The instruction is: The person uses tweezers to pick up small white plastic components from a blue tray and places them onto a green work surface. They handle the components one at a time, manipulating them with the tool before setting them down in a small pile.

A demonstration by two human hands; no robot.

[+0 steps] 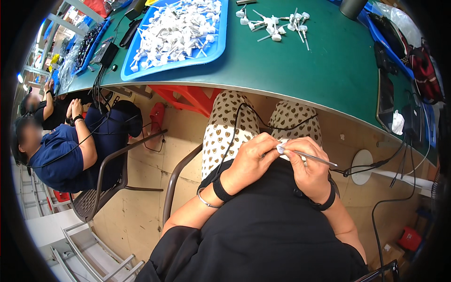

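both hands over the lap: left hand [251, 157] and right hand [305, 164] each pinch the small white part with thin metal rod [307, 157]. looks like mid-assembly; next probably needs steady seating. more parts on blue tray [129, 73], green desk [324, 66].

A tray [127, 70] of parts [174, 28] lies on the table [329, 70], left of loose pieces [275, 26].

We see a loose black top [263, 235], cream trousers [230, 124] dotted with dark hearts — a black wristband [221, 189] and thin silver bangle [206, 201] on the left wrist, a black band [325, 203] on the right.
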